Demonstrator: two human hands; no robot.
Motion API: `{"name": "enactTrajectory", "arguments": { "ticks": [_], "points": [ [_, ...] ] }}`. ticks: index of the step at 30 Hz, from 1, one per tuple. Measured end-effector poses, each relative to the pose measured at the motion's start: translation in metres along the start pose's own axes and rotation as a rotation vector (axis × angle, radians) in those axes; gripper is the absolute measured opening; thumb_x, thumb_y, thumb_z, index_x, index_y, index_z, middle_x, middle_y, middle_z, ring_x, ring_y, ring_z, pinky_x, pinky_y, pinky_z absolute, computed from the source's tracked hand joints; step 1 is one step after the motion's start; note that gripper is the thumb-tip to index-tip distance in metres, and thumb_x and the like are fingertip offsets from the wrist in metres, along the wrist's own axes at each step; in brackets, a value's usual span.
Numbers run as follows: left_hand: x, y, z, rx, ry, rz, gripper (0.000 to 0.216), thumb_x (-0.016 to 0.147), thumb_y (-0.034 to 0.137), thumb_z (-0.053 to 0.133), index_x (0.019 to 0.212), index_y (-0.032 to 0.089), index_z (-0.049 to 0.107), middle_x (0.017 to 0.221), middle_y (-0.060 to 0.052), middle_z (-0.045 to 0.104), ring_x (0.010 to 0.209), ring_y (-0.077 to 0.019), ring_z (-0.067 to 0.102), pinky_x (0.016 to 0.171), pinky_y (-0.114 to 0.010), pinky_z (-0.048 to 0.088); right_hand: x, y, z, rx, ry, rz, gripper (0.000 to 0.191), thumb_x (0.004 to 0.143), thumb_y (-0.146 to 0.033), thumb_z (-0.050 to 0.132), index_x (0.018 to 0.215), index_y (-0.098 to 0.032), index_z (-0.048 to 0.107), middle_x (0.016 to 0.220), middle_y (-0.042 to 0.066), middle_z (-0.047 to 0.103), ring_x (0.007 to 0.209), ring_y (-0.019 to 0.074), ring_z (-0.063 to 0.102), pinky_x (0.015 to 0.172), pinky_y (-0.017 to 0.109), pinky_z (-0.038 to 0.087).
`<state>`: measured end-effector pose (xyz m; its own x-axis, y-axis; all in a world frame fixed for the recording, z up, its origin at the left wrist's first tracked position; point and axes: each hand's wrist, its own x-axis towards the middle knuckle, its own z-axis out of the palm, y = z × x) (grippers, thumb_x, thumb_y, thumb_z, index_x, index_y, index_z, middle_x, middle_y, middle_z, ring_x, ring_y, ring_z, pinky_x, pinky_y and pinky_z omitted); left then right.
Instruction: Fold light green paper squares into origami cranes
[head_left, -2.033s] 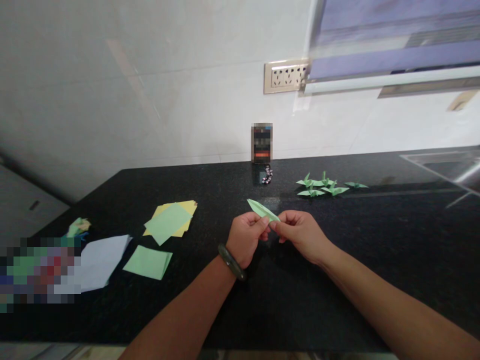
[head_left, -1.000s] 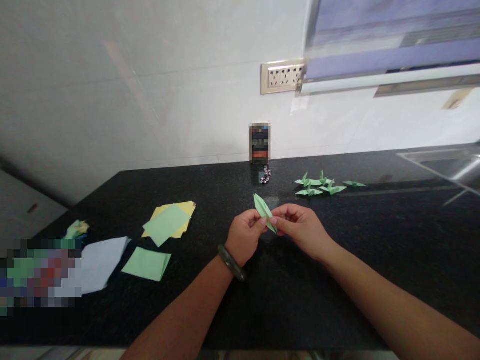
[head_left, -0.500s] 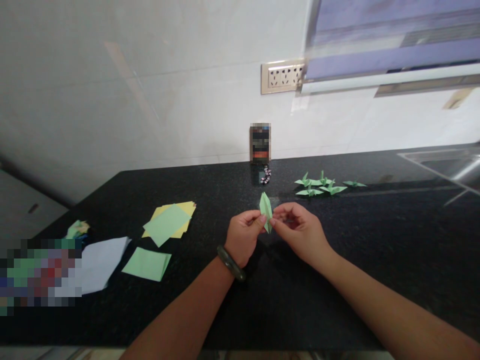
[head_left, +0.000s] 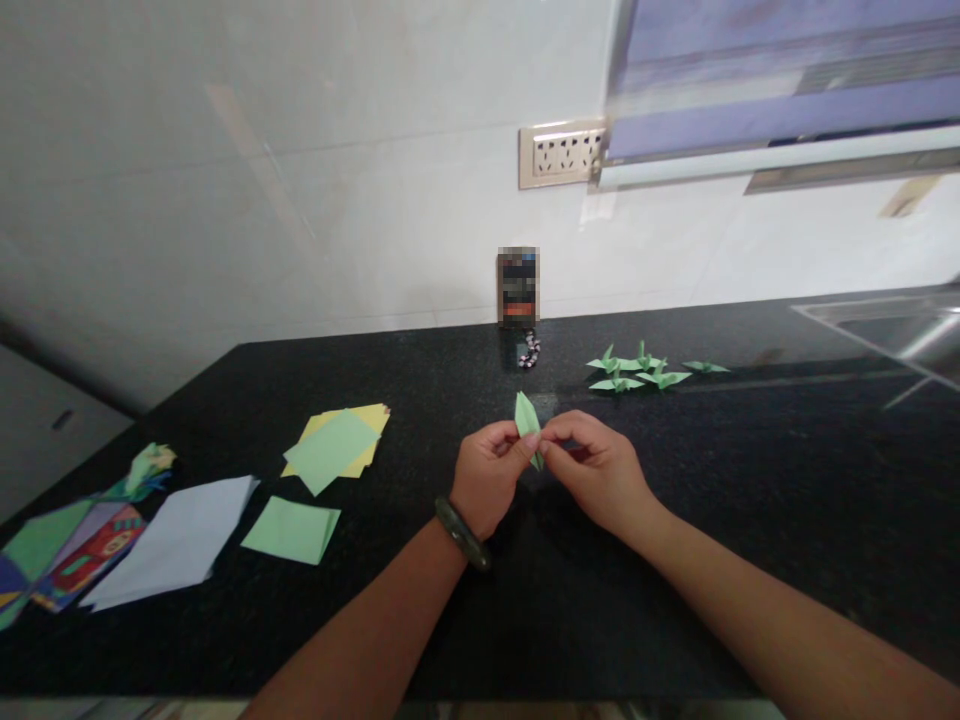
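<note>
While the left hand [head_left: 487, 475] pinches a small folded green paper [head_left: 527, 413] between its thumb and fingers, the right hand [head_left: 604, 475] nips the same paper low on its right edge. It points up and leans a bit to the left, in front of the person, over the black counter [head_left: 570, 620]. Farther back on the right sit five little green paper birds [head_left: 664, 377]. On the left lie a folded green sheet [head_left: 291, 530], a green square [head_left: 330, 447] on top of yellow sheets [head_left: 369, 455], and some white paper [head_left: 184, 540].
</note>
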<state>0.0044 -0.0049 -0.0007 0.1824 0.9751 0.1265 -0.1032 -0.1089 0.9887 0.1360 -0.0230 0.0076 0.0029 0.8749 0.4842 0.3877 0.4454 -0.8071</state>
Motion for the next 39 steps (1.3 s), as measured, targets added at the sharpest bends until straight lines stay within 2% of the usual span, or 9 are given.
{"name": "enactTrajectory", "arguments": {
  "ticks": [3, 6, 9, 15, 20, 29, 34, 39],
  "points": [
    [0.0, 0.0, 0.0, 0.0, 0.012, -0.017, 0.016, 0.069, 0.029, 0.064, 0.067, 0.013, 0.065, 0.058, 0.001, 0.059, 0.055, -0.0096, 0.051, 0.056, -0.022, 0.042, 0.0, 0.002, 0.002, 0.108, 0.008, 0.158, 0.004, 0.069, -0.02, 0.06, 0.067, -0.016, 0.06, 0.065, 0.002, 0.059, 0.059, 0.0126, 0.054, 0.054, 0.024, 0.044],
    [0.0, -0.002, -0.001, -0.058, -0.008, -0.059, 0.016, 0.069, 0.029, 0.064, 0.068, 0.012, 0.065, 0.06, 0.0, 0.061, 0.057, -0.0111, 0.054, 0.059, -0.024, 0.044, 0.0, 0.004, 0.003, 0.316, -0.001, 0.353, 0.014, 0.064, -0.024, 0.065, 0.073, -0.015, 0.059, 0.058, -0.001, 0.057, 0.051, 0.0109, 0.052, 0.049, 0.024, 0.044],
    [0.001, -0.004, -0.003, -0.101, -0.037, -0.078, 0.018, 0.07, 0.03, 0.064, 0.071, 0.013, 0.066, 0.061, -0.001, 0.062, 0.056, -0.0113, 0.055, 0.06, -0.025, 0.044, 0.002, 0.002, 0.003, 0.405, -0.033, 0.42, 0.017, 0.061, -0.025, 0.068, 0.072, -0.014, 0.061, 0.056, -0.001, 0.058, 0.049, 0.0097, 0.051, 0.048, 0.023, 0.043],
    [0.001, -0.001, -0.004, 0.002, 0.002, -0.09, 0.021, 0.065, 0.032, 0.068, 0.062, 0.012, 0.065, 0.054, -0.001, 0.06, 0.052, -0.0107, 0.052, 0.053, -0.023, 0.041, 0.004, -0.003, -0.002, 0.371, -0.024, 0.409, 0.011, 0.058, -0.022, 0.07, 0.062, -0.014, 0.065, 0.055, -0.001, 0.06, 0.05, 0.0092, 0.05, 0.047, 0.022, 0.039],
    [0.002, 0.0, -0.005, -0.006, -0.004, -0.071, 0.021, 0.062, 0.032, 0.07, 0.06, 0.013, 0.063, 0.053, 0.001, 0.059, 0.05, -0.0095, 0.05, 0.05, -0.022, 0.038, 0.007, 0.0, -0.005, 0.462, -0.104, 0.462, 0.015, 0.061, -0.027, 0.069, 0.067, -0.014, 0.067, 0.057, 0.0, 0.062, 0.049, 0.0087, 0.052, 0.049, 0.023, 0.043],
    [0.001, 0.003, -0.008, -0.091, -0.196, -0.141, 0.022, 0.065, 0.033, 0.069, 0.072, 0.012, 0.067, 0.057, -0.001, 0.061, 0.054, -0.0102, 0.053, 0.054, -0.022, 0.04, 0.008, 0.009, -0.007, 0.564, -0.199, 0.415, 0.021, 0.066, -0.035, 0.068, 0.069, -0.014, 0.065, 0.059, -0.002, 0.057, 0.046, 0.0077, 0.05, 0.045, 0.022, 0.043],
    [0.0, 0.001, -0.009, -0.138, -0.23, -0.164, 0.024, 0.069, 0.035, 0.065, 0.076, 0.012, 0.067, 0.056, 0.0, 0.06, 0.051, -0.009, 0.05, 0.051, -0.021, 0.038, 0.011, 0.004, -0.011, 0.479, -0.218, 0.368, 0.018, 0.067, -0.032, 0.067, 0.068, -0.014, 0.064, 0.06, -0.001, 0.058, 0.048, 0.0079, 0.051, 0.046, 0.022, 0.044],
    [0.0, 0.004, -0.008, -0.08, -0.217, -0.145, 0.024, 0.067, 0.035, 0.066, 0.073, 0.011, 0.067, 0.055, 0.001, 0.057, 0.051, -0.0079, 0.047, 0.051, -0.021, 0.036, 0.012, 0.0, -0.012, 0.369, -0.186, 0.39, 0.016, 0.066, -0.029, 0.065, 0.062, -0.013, 0.061, 0.055, -0.003, 0.055, 0.045, 0.0076, 0.049, 0.044, 0.021, 0.043]
  ]
}}
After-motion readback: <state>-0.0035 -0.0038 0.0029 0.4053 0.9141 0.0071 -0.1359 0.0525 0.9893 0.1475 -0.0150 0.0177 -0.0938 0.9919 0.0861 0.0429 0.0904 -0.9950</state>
